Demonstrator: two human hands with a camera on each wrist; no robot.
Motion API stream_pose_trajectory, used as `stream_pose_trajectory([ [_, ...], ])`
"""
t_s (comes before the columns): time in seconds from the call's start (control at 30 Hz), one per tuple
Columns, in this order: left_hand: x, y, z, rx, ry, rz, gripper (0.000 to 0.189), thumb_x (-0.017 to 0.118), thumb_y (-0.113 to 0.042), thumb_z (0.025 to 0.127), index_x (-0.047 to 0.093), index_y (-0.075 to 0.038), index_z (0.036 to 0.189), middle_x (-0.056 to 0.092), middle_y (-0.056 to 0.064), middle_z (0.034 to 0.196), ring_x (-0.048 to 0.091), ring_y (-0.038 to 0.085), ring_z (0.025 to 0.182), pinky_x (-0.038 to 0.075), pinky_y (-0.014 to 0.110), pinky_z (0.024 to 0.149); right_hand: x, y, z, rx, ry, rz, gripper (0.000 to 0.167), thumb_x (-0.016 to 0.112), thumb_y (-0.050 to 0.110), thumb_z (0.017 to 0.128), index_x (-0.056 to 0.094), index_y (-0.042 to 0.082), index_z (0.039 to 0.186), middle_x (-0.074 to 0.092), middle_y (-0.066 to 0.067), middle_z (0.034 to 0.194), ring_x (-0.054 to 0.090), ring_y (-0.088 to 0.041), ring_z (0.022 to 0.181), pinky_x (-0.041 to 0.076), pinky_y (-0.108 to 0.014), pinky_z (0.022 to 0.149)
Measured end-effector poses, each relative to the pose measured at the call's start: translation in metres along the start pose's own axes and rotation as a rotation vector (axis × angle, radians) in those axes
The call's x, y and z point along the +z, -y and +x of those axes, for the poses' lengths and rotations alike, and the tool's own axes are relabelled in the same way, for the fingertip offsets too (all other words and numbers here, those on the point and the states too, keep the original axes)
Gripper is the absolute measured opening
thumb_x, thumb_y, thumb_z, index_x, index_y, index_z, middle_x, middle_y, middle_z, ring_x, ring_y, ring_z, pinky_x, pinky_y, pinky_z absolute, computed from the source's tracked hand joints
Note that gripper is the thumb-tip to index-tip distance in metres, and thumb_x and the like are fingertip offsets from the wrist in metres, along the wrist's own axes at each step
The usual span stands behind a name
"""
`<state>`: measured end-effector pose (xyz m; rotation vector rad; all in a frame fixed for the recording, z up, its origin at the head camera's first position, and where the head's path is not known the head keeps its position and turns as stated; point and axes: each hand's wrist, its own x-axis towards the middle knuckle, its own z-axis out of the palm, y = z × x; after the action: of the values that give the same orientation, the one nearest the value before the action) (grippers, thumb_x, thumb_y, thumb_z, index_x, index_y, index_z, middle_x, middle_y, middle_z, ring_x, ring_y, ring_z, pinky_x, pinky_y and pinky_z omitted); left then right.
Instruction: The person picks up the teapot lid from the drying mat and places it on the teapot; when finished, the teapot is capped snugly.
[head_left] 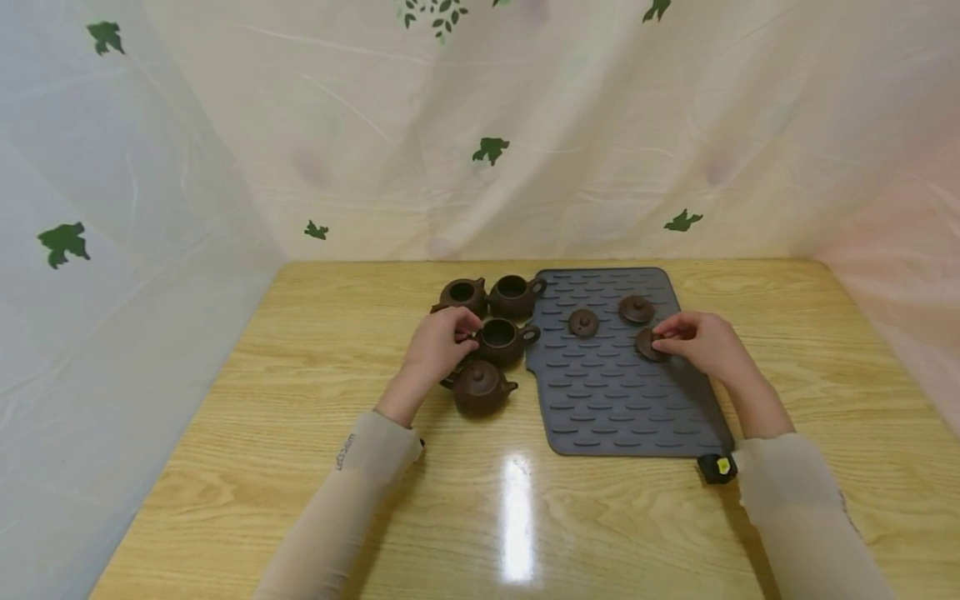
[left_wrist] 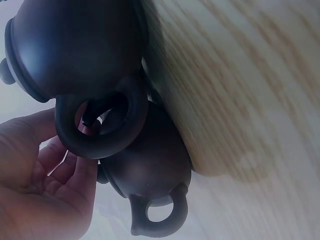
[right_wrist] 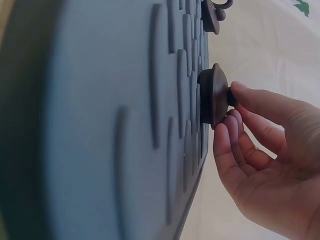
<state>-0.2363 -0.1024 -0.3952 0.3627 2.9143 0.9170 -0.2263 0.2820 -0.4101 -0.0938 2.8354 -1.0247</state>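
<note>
Lid (right_wrist: 219,97) sits on the grey mat's (head_left: 592,412) right side, its knob (right_wrist: 231,98) pinched by the fingers of my right hand (head_left: 708,346), so I'd raise it level while my left hand's (head_left: 438,348) fingers, seemingly gripping the uncovered teapot's (head_left: 501,356) spout, steady that pot.

From the right wrist camera, I see the right hand (right_wrist: 275,155) pinching the small knob (right_wrist: 232,97) of a dark brown lid (right_wrist: 219,97), with the other fingers curled beside its rim. The lid's underside is at the grey mat (right_wrist: 95,120); I can't tell whether it touches. The mat's raised ridges (right_wrist: 158,75) run from near to far, the nearest part blurred. Farther off I make out a second lid (right_wrist: 210,19) on the mat, and beyond, pale cloth (right_wrist: 265,45) with a green patch (right_wrist: 302,7).
</note>
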Motion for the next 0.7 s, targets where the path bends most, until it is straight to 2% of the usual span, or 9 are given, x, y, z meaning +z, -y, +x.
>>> stream_pose_trajectory([
  [0.13,0.0002,-0.0002,0.0005,0.000,0.002,0.011,0.022,0.073,-0.010,0.091,0.070,-0.010,0.112,0.073,0.007,0.114,0.069,0.023,0.103,0.057,0.036,0.092,0.0002,-0.0005,0.0005,0.002,0.004,-0.002,0.028,0.071,0.022,0.093,0.069,0.001,0.111,0.070,-0.016,0.101,0.059,-0.016,0.083,0.047,-0.026,0.067],
  [0.7,0.0019,0.0009,0.0015,-0.003,0.001,0.020,0.021,0.072,-0.011,0.091,0.070,-0.011,0.112,0.073,0.006,0.113,0.069,0.022,0.103,0.057,0.036,0.091,0.0034,0.0053,0.0001,0.028,-0.021,-0.013,0.030,0.066,0.024,0.097,0.069,-0.001,0.115,0.070,-0.022,0.109,0.063,-0.030,0.096,0.049,-0.025,0.070],
])
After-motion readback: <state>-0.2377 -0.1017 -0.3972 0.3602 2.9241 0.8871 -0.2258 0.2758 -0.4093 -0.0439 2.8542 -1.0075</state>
